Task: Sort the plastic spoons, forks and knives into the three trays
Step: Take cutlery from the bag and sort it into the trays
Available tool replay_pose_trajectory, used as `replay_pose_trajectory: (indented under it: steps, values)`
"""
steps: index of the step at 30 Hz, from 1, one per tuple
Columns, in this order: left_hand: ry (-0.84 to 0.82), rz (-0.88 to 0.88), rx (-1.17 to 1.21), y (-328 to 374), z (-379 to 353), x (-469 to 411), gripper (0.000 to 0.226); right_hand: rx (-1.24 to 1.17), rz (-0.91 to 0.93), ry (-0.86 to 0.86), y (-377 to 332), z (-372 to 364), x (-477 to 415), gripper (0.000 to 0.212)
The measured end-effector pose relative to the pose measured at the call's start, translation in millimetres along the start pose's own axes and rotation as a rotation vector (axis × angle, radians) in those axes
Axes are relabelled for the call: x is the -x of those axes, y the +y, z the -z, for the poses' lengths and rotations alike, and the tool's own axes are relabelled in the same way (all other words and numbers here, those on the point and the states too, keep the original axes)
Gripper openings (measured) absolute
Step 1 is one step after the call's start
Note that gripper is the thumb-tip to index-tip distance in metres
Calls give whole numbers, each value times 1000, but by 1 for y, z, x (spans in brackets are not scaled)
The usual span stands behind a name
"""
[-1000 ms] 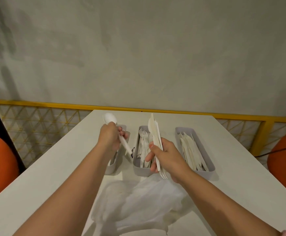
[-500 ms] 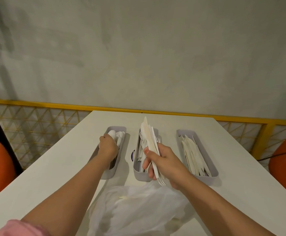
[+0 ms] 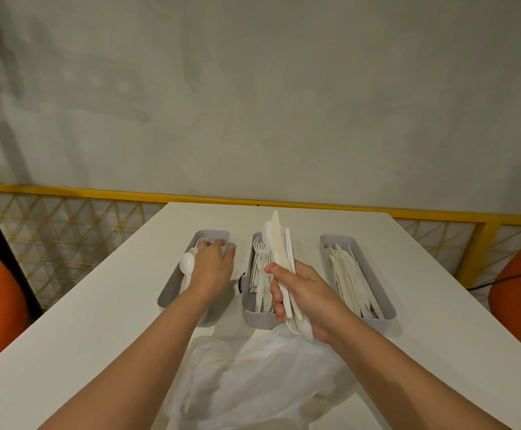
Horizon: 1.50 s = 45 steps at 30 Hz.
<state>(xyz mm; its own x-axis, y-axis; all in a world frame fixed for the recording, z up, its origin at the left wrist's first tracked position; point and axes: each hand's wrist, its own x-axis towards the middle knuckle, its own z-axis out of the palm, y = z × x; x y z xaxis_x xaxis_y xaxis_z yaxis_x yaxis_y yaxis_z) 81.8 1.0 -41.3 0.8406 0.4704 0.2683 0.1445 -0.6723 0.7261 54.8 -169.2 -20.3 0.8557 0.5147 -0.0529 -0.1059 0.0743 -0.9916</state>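
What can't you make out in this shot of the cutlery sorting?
Head view only:
- Near end of the left tray: covered by the left hand and forearm.
- Whether the left hand grips a spoon: its fingers are hidden behind the hand.
- Count and types in the bundle held by the right hand: pieces overlap.
- Contents of the plastic bag: translucent, crumpled, cut off by the bottom edge.

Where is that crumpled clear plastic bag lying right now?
The crumpled clear plastic bag lies on the white table at the near edge, between the person's forearms, just in front of the middle grey tray.
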Motion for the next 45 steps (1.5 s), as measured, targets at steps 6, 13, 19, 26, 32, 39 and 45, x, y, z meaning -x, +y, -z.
replay_pose_trajectory:
  steps: [6,13,19,26,32,39,45]
  values:
    - [-769,150,794,43,12,41,48,-108,-31,-100,-5,2,2,22]
    - [-808,134,891,59,15,55,38,-76,-85,-156,-7,3,7,21]
    - [-541,294,1076,55,12,48,32,162,-55,-58,-3,5,8,32]
    - [-392,413,1242,49,15,40,28,283,20,-12,-4,12,11,16]
    - [-301,452,1252,37,15,28,23,245,75,40,-4,14,13,12]
    - [-162,495,1272,12,34,10,29,204,155,96,-9,12,6,8]
    - [-57,517,1269,-16,64,-8,31,193,129,50,-17,-3,-12,21]
